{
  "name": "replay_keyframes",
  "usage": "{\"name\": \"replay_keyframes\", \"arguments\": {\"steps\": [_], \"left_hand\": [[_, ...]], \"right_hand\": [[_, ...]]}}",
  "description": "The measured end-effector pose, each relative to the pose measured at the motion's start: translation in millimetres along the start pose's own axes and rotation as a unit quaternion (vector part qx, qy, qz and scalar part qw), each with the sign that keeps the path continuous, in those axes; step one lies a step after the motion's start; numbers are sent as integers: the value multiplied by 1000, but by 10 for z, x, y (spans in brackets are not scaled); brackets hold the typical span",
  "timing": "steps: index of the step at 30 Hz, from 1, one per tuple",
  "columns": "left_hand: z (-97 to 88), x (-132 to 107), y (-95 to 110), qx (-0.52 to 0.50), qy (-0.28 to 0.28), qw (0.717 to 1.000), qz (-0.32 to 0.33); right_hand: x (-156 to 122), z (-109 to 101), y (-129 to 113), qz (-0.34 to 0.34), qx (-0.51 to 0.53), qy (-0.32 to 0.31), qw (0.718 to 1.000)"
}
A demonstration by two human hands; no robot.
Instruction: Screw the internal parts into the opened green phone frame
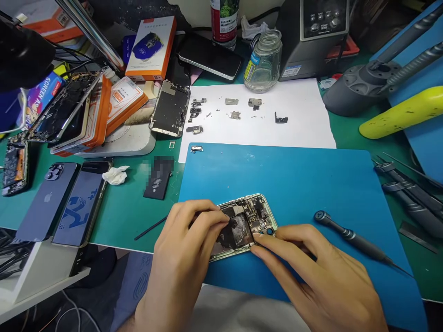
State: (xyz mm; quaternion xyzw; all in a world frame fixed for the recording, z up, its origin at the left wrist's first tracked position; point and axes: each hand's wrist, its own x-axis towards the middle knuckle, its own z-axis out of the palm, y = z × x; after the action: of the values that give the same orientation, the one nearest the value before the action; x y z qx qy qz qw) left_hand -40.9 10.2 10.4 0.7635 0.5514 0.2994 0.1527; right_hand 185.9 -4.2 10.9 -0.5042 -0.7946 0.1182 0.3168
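An opened phone point(238, 228) lies tilted on the blue mat, its circuit board and bare inner housing showing. My left hand point(187, 244) is closed in a pinch over the phone's inside; whatever sits between its fingertips is too small to make out. From behind that hand a thin black stick point(150, 228) sticks out to the left; I cannot tell whether the hand touches it. My right hand point(311, 272) grips the phone's right end near the camera lens, with thumb and fingers on the frame. A black battery point(158, 179) lies left of the mat.
A screwdriver point(360, 240) rests at the blue mat's point(294, 180) right. Small metal parts lie on white paper point(297, 97) behind, near a glass jar point(265, 62) and a detached screen point(170, 108). Two phones point(48, 200) stand left; more tools point(411, 198) lie right.
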Motion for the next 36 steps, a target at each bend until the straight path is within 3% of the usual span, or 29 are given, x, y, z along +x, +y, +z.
{"name": "replay_keyframes", "arguments": {"steps": [13,20,31,36], "left_hand": [[-4,27,4,36,-2,999,26],[-11,-14,21,78,-15,996,32],[-37,-23,-11,48,-24,998,24],[-143,-103,-66,48,64,997,-7]], "right_hand": [[-23,20,7,0,7,1,1000],[-55,-72,47,-22,-64,-8,998],[-3,-175,137,-51,-112,-50,991],[190,-150,60,-91,-118,-42,988]]}}
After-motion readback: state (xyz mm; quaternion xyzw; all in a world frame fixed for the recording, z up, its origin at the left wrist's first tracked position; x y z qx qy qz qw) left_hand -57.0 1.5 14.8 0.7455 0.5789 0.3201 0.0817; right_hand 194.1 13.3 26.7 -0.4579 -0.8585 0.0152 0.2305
